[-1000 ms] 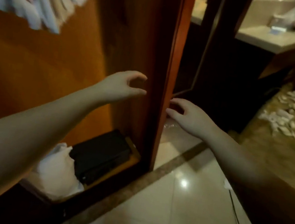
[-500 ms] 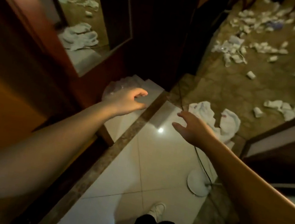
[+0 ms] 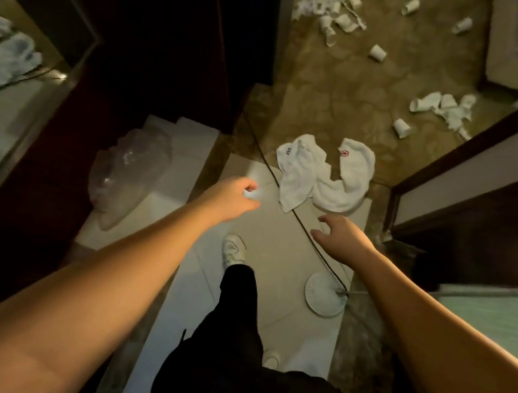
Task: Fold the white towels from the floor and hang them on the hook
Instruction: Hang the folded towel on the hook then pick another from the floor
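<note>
View tipped further down since a moment ago, towels (image 3: 321,174) now nearer, left hand (image 3: 233,197) and right hand (image 3: 341,237) loosely curled, empty, above tile floor (image 3: 282,255).

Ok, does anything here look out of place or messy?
Yes. A crumpled white towel lies on the floor just ahead of both hands, and white paper cups are scattered across the carpet beyond it.

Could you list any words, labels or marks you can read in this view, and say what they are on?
No text can be read.
Red mark on the right towel: an emblem near its top corner, too small to read.
Dark mark on the left towel: near its top left corner, too blurred to read.
</note>
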Demonstrator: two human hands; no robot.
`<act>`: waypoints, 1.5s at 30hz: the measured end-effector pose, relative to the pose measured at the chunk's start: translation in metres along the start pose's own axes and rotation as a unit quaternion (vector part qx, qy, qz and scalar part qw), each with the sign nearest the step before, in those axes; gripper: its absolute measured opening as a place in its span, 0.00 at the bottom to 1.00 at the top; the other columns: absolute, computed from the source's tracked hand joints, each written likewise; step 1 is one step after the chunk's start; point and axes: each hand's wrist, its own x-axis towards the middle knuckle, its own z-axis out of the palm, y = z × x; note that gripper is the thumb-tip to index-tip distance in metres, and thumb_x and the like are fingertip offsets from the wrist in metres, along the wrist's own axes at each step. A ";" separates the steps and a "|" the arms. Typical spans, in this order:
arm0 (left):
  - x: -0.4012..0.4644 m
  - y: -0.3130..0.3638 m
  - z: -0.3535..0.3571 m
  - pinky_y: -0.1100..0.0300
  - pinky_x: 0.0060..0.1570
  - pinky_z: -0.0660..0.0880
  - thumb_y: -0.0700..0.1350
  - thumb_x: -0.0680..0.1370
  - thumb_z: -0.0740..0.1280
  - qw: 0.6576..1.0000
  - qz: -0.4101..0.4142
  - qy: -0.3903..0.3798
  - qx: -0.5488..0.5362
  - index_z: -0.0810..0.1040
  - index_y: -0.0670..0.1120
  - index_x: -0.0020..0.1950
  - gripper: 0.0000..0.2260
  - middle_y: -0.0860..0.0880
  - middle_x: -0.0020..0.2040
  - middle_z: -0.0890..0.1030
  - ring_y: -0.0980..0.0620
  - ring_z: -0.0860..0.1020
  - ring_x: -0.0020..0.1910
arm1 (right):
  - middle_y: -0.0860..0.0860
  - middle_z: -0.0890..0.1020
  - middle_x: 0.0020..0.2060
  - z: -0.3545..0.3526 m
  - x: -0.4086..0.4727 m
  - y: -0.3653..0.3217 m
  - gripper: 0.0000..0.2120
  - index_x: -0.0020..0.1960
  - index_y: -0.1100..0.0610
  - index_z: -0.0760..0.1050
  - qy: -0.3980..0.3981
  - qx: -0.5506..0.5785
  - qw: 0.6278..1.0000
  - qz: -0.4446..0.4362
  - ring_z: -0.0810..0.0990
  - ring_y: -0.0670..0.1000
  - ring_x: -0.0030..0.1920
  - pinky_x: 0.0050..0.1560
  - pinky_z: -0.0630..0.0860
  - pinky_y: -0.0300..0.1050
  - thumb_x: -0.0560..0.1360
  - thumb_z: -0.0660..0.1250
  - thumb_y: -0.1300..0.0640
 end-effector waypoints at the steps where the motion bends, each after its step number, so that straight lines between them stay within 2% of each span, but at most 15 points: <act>1: 0.025 0.000 0.000 0.57 0.51 0.75 0.51 0.78 0.70 1.000 0.002 -0.013 0.009 0.74 0.51 0.70 0.21 0.49 0.67 0.75 0.51 0.76 0.55 | 0.54 0.72 0.74 -0.001 0.019 0.005 0.27 0.75 0.56 0.69 -0.005 0.006 1.000 0.019 0.72 0.56 0.71 0.68 0.70 0.51 0.80 0.64 0.45; 5: 0.124 -0.002 -0.004 0.67 0.39 0.67 0.49 0.80 0.68 0.997 -0.005 -0.074 0.028 0.72 0.50 0.72 0.21 0.50 0.68 0.76 0.54 0.74 0.54 | 0.54 0.70 0.75 -0.005 0.097 0.022 0.26 0.76 0.55 0.68 -0.037 0.040 0.994 0.096 0.72 0.56 0.71 0.67 0.70 0.51 0.81 0.63 0.45; 10: 0.223 -0.016 -0.001 0.59 0.55 0.72 0.47 0.80 0.68 0.986 -0.053 -0.149 0.050 0.73 0.47 0.72 0.21 0.48 0.68 0.76 0.48 0.77 0.62 | 0.54 0.70 0.75 0.003 0.181 0.038 0.27 0.76 0.55 0.68 -0.093 0.097 0.975 0.177 0.71 0.56 0.71 0.68 0.68 0.49 0.81 0.63 0.44; 14: 0.295 -0.042 0.018 0.61 0.50 0.70 0.47 0.81 0.68 0.977 -0.100 -0.186 0.017 0.73 0.44 0.71 0.19 0.46 0.65 0.78 0.51 0.76 0.56 | 0.55 0.73 0.73 0.026 0.244 0.052 0.26 0.75 0.57 0.69 -0.113 0.165 0.955 0.219 0.73 0.56 0.70 0.66 0.68 0.47 0.81 0.63 0.46; 17: 0.343 -0.066 0.043 0.62 0.44 0.73 0.47 0.81 0.67 0.966 -0.141 -0.218 -0.016 0.74 0.43 0.69 0.17 0.46 0.61 0.77 0.51 0.76 0.51 | 0.57 0.74 0.71 0.052 0.290 0.070 0.25 0.75 0.59 0.69 -0.145 0.190 0.938 0.252 0.74 0.57 0.69 0.64 0.68 0.45 0.82 0.63 0.47; 22: 0.416 -0.109 0.096 0.56 0.49 0.74 0.46 0.81 0.68 0.949 -0.210 -0.234 -0.040 0.78 0.41 0.61 0.12 0.44 0.55 0.80 0.46 0.78 0.50 | 0.58 0.77 0.67 0.097 0.374 0.105 0.24 0.71 0.59 0.73 -0.180 0.230 0.911 0.292 0.76 0.57 0.62 0.60 0.69 0.46 0.82 0.63 0.45; 25: 0.456 -0.137 0.132 0.51 0.55 0.75 0.47 0.80 0.68 0.939 -0.234 -0.249 -0.045 0.79 0.41 0.60 0.12 0.42 0.56 0.81 0.43 0.79 0.56 | 0.60 0.77 0.67 0.127 0.434 0.128 0.24 0.71 0.60 0.73 -0.178 0.232 0.912 0.288 0.75 0.59 0.66 0.61 0.69 0.47 0.83 0.62 0.45; 28: 0.496 -0.167 0.172 0.51 0.53 0.75 0.46 0.80 0.69 0.927 -0.266 -0.256 -0.064 0.79 0.41 0.58 0.11 0.41 0.56 0.81 0.42 0.80 0.55 | 0.59 0.78 0.67 0.160 0.495 0.155 0.24 0.70 0.59 0.75 -0.175 0.243 0.910 0.286 0.76 0.59 0.66 0.61 0.69 0.47 0.81 0.64 0.44; 30: 0.521 -0.185 0.202 0.51 0.52 0.77 0.45 0.80 0.69 0.918 -0.287 -0.254 -0.096 0.80 0.39 0.58 0.11 0.39 0.57 0.82 0.44 0.80 0.50 | 0.59 0.80 0.63 0.186 0.534 0.173 0.24 0.68 0.59 0.77 -0.170 0.262 0.907 0.283 0.78 0.59 0.60 0.60 0.71 0.49 0.80 0.65 0.43; 32: 0.543 -0.202 0.236 0.55 0.46 0.76 0.47 0.80 0.69 0.911 -0.297 -0.257 -0.124 0.79 0.40 0.58 0.12 0.41 0.55 0.82 0.47 0.79 0.47 | 0.59 0.81 0.59 0.213 0.568 0.187 0.22 0.62 0.58 0.79 -0.172 0.321 0.885 0.290 0.79 0.57 0.53 0.55 0.76 0.51 0.80 0.66 0.41; 35: 0.574 -0.222 0.286 0.57 0.45 0.75 0.53 0.79 0.69 0.902 -0.313 -0.245 -0.169 0.79 0.43 0.56 0.14 0.44 0.51 0.81 0.49 0.77 0.45 | 0.51 0.79 0.54 0.250 0.604 0.201 0.22 0.60 0.54 0.76 -0.185 0.402 0.841 0.310 0.78 0.51 0.53 0.46 0.77 0.47 0.78 0.66 0.36; 38: 0.600 -0.236 0.327 0.53 0.46 0.76 0.55 0.78 0.70 0.893 -0.344 -0.198 -0.211 0.77 0.46 0.55 0.15 0.44 0.49 0.79 0.48 0.76 0.45 | 0.44 0.76 0.51 0.282 0.626 0.214 0.28 0.67 0.51 0.71 -0.173 0.471 0.799 0.331 0.76 0.45 0.50 0.40 0.74 0.44 0.75 0.68 0.34; 40: 0.614 -0.246 0.348 0.50 0.50 0.78 0.56 0.77 0.71 0.888 -0.364 -0.163 -0.230 0.75 0.44 0.62 0.21 0.43 0.51 0.80 0.47 0.78 0.46 | 0.46 0.77 0.55 0.301 0.637 0.223 0.34 0.71 0.53 0.69 -0.138 0.514 0.772 0.347 0.77 0.46 0.50 0.41 0.75 0.44 0.74 0.70 0.34; 42: 0.624 -0.253 0.365 0.53 0.45 0.78 0.54 0.77 0.73 0.877 -0.382 -0.128 -0.261 0.77 0.39 0.62 0.22 0.40 0.50 0.82 0.46 0.79 0.44 | 0.50 0.82 0.57 0.314 0.647 0.230 0.29 0.64 0.55 0.75 -0.102 0.550 0.746 0.361 0.82 0.49 0.50 0.40 0.77 0.44 0.73 0.71 0.35; 45: 0.632 -0.254 0.379 0.62 0.31 0.73 0.47 0.78 0.72 0.846 -0.400 -0.110 -0.336 0.80 0.39 0.49 0.11 0.40 0.42 0.83 0.48 0.78 0.35 | 0.47 0.87 0.45 0.321 0.654 0.228 0.16 0.51 0.50 0.77 -0.117 0.600 0.710 0.350 0.86 0.45 0.41 0.32 0.77 0.35 0.76 0.70 0.37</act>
